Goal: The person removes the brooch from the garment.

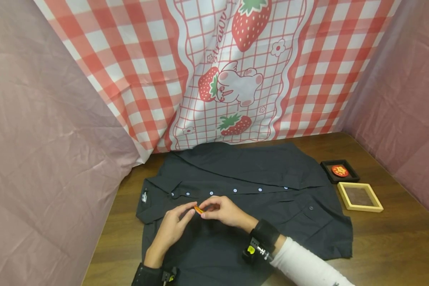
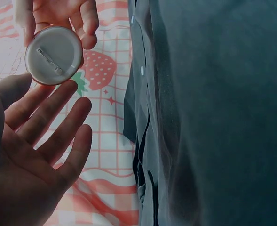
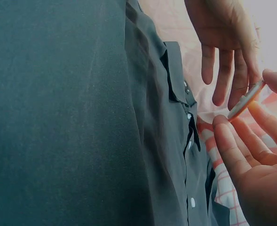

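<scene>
My left hand [image 1: 169, 229] and right hand [image 1: 227, 210] pinch the badge [image 2: 67, 47] over the shirt [image 1: 218, 256], which reaches the table's [image 1: 109, 238] back edge; I'm probably readying it, the pin [image 2: 49, 61] needing unfastening next.

Two badges [image 2: 53, 55] [image 1: 340, 171], two trays [image 1: 326, 172] [image 1: 362, 208], one shirt [image 1: 236, 171]
</scene>
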Demonstrator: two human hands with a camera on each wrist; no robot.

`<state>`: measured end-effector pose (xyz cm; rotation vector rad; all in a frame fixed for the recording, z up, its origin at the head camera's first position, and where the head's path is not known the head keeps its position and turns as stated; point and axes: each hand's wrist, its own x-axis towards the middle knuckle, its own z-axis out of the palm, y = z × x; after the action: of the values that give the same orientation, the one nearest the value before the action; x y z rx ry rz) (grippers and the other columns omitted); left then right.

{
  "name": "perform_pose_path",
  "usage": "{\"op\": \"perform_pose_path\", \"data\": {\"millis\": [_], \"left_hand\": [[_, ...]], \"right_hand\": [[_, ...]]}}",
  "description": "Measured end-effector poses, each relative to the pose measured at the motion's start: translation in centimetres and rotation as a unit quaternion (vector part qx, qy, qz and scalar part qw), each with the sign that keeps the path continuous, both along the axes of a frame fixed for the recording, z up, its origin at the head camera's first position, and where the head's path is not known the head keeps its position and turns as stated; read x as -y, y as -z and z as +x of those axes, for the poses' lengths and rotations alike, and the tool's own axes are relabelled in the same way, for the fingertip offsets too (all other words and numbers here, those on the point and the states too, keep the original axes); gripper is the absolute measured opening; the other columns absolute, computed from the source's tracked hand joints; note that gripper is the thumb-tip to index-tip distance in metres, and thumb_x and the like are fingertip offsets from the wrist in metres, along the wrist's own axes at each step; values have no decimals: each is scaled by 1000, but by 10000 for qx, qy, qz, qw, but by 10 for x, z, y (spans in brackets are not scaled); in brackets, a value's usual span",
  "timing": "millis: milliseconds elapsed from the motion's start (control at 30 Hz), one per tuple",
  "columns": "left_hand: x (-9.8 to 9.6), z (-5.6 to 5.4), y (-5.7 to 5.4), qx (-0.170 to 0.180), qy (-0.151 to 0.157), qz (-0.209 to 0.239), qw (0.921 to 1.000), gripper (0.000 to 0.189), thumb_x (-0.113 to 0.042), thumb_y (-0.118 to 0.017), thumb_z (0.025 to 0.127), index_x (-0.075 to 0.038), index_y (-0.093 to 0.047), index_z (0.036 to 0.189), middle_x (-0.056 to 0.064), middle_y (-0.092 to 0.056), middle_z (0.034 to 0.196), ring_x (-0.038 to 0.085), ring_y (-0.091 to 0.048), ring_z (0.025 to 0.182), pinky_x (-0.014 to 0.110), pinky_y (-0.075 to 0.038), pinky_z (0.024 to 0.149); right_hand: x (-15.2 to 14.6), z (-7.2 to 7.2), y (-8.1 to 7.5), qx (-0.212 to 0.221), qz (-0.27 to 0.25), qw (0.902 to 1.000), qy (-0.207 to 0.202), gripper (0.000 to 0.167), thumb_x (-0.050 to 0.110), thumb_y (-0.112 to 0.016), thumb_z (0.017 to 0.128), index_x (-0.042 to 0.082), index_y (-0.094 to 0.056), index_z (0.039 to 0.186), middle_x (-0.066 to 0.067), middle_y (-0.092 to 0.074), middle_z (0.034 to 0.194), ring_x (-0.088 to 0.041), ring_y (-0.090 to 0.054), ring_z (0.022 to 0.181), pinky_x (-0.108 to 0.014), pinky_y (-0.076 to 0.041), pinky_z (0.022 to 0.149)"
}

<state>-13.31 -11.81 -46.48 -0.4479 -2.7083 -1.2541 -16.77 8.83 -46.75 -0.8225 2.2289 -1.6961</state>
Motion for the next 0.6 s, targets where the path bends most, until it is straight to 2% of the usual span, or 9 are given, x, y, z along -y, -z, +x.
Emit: {"op": "perform_pose_path", "data": {"millis": [267,433,600], "left_hand": [[-1,1,-1,37,-116,-72,9999,29,-26,-61,96,-9,-71,117,8,-72,117,29,-66,113,50,-50,98],[0,0,0,-45,-169,-120,9998,26,-24,-62,95,-9,-73,113,7,-74,112,28,-68,109,48,-52,94],[-1,-1,1,25,-186,-78,9998,24,-21,-63,95,-8,-73,111,7,-74,111,27,-69,108,47,-54,93]], "right_hand": [[-1,0,3,-30,-179,9998,-22,22,6,-68,88,-3,-71,108,-21,-70,109,1,-64,90,-16,-54,80],[-1,1,4,-135,-187,9997,10,21,8,-66,90,-3,-71,107,-21,-71,109,-4,-65,96,-16,-53,83],[-1,3,4,-133,-192,9997,51,21,7,-67,89,-3,-72,107,-21,-72,106,-7,-67,93,-16,-53,81]]}}
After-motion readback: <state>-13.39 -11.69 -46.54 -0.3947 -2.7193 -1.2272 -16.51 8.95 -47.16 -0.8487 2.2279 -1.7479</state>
